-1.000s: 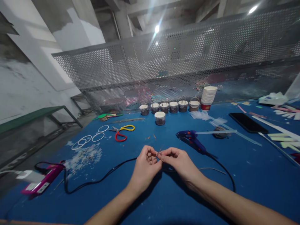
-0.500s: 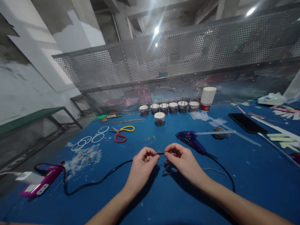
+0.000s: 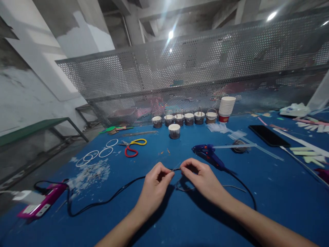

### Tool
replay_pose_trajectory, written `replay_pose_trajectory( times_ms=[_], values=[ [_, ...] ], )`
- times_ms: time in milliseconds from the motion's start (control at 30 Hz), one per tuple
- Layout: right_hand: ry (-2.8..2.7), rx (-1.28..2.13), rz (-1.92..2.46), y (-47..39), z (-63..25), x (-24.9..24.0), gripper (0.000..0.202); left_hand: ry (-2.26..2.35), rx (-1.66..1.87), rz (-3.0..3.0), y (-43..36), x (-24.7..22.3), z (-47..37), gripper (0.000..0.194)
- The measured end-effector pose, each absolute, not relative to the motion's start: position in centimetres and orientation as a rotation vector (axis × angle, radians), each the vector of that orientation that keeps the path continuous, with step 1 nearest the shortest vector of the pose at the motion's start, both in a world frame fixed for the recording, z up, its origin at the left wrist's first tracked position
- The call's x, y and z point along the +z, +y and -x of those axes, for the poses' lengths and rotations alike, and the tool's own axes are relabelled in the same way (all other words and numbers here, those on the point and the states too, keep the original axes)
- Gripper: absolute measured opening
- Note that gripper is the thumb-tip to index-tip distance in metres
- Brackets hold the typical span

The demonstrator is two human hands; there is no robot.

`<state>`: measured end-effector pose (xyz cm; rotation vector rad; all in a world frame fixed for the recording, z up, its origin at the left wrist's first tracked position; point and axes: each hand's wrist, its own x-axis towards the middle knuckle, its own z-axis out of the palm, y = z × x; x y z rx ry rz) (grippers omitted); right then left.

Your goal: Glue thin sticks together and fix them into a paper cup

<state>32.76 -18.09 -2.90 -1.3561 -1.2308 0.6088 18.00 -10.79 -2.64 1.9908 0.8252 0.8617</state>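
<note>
My left hand [image 3: 156, 187] and my right hand [image 3: 203, 176] are close together above the table, both closed in a pinch with fingertips facing. A thin wire [image 3: 176, 169] spans the small gap between them; a dark length shows there too, and I cannot tell whether it is the black cable behind. Below the right hand hangs or lies a loop of grey wire [image 3: 181, 188], its far end reaching out past the wrist. The black cable [image 3: 110, 199] runs from the left to behind my left hand. Beyond the right hand lies a blue glue gun [image 3: 209, 155] with a clear stick.
Scissors [image 3: 132, 147], white rings [image 3: 106, 152] and a purple power strip [image 3: 43, 202] lie left on the blue table [image 3: 164, 219]. Small buckets [image 3: 189, 119] line the back beside stacked paper cups [image 3: 226, 108]. A phone [image 3: 269, 135] and pale strips [image 3: 305, 152] lie right.
Both hands keep their pinch in nearly the same place. A thin wire end now shows crossing the gap between the fingertips. The whole view has shifted slightly.
</note>
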Motion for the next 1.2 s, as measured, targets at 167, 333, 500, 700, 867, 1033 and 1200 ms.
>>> replay_pose_trajectory(
  times_ms=[167,333,500,700,867,1033,1200],
  values=[
    [-1.205,0.656,1.366,-18.04,-32.70,-3.04,0.015,0.804,0.844,-2.065,-10.79,-2.71,-17.84,0.021],
    [-1.230,0.626,1.376,-18.07,-32.73,-2.87,0.015,0.783,0.828,-2.149,-10.85,-2.55,-17.73,0.022],
    [-1.233,0.618,1.394,-18.16,-32.77,-2.59,0.015,0.739,0.809,-2.190,-10.84,-2.58,-17.61,0.022],
    [-1.245,0.610,1.397,-18.09,-32.83,-2.79,0.017,0.731,0.759,-2.118,-10.91,-2.52,-17.68,0.024],
    [-1.243,0.605,1.411,-18.26,-32.86,-2.88,0.017,0.846,0.730,-1.885,-10.95,-2.34,-18.05,0.014],
    [-1.240,0.617,1.421,-18.59,-32.95,-2.90,0.016,0.874,0.692,-1.802,-10.92,-1.90,-18.32,0.022],
    [-1.272,0.588,1.412,-18.66,-33.36,-3.07,0.016,0.844,0.664,-1.826,-10.95,-1.75,-18.34,0.024]
  ],
)
